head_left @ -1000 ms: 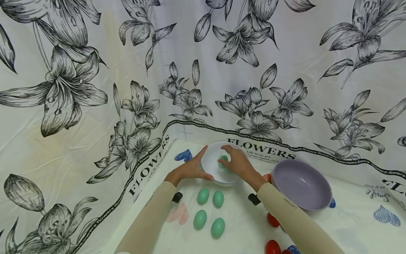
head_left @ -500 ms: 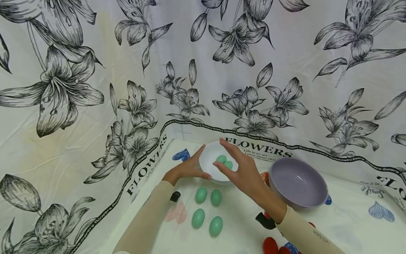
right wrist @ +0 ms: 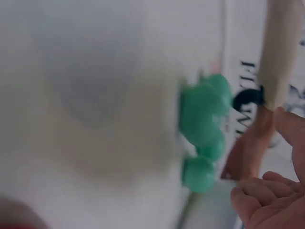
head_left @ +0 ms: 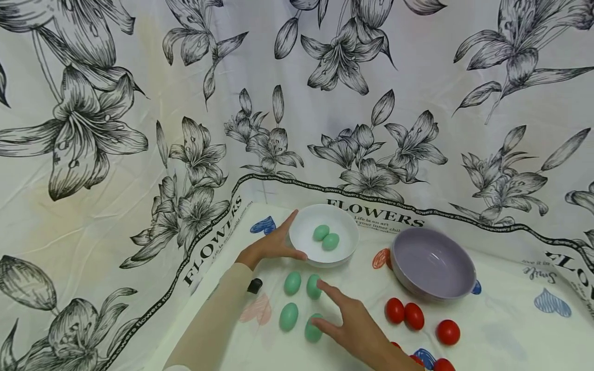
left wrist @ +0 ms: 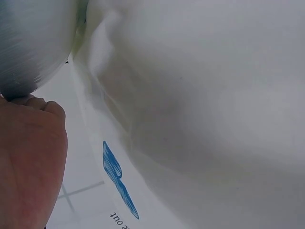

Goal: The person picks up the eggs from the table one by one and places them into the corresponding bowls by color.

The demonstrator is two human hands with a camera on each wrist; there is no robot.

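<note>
Some cloth-draped space, room type unclear; flower-printed drapes (head_left: pixel 260 72) behind, heart-printed cover (head_left: pixel 508 309) below

Worktop (head_left: pixel 260 345): first bowl (head_left: pixel 343 232) at the rear, two eggs (head_left: pixel 321 232) inside, left hand (head_left: pixel 274 245) at the bowl's left side. Before it, four eggs (head_left: pixel 289 316), two by two; right hand (head_left: pixel 356 325) at the right-hand pair. Second bowl (head_left: pixel 431 265) right of the first; round pieces (head_left: pixel 414 316) in front of it.

From the head, we look forward and down over the tabletop (head_left: pixel 501 324) from well above. At the left wrist, we sit close beside the bowl (left wrist: pixel 38 43), facing white cloth (left wrist: pixel 214 119); at the right, we look sideways toward green eggs (right wrist: pixel 202 114). Our head view shares both bowl and eggs.
</note>
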